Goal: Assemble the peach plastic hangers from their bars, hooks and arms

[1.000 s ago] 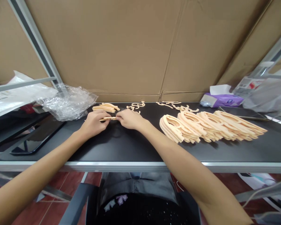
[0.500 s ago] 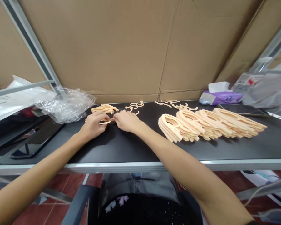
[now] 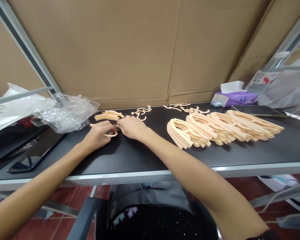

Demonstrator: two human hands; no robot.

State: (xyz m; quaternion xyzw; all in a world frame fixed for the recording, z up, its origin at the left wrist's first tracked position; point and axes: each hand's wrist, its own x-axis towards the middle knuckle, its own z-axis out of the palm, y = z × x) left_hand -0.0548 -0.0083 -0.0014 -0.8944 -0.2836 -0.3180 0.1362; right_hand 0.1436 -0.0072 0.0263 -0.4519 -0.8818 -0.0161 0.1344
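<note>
My left hand [image 3: 98, 134] is closed around a pale peach flat cut-out piece [image 3: 111, 135]; its curved, ring-like end shows below the fingers. Close beside it, my right hand [image 3: 130, 127] has its fingers pinched together at the edge of that piece. Something small and dark shows near these fingertips, too hidden to name. Just behind both hands lies a low stack of similar peach pieces [image 3: 108, 115]. Small curved peach strips [image 3: 142, 111] lie behind my right hand.
Overlapping stacks of looped peach pieces [image 3: 222, 128] cover the right side of the black table [image 3: 140, 156]. More strips [image 3: 195, 110], a purple tissue pack [image 3: 236, 97] and a dark tablet [image 3: 257, 110] lie behind. Crumpled clear plastic [image 3: 70, 111] and a phone [image 3: 35, 153] are left.
My left hand has turned the piece slightly, so its curved end shows more openly below the fingers. Both hands stay close together; the whole view has shifted a little.
</note>
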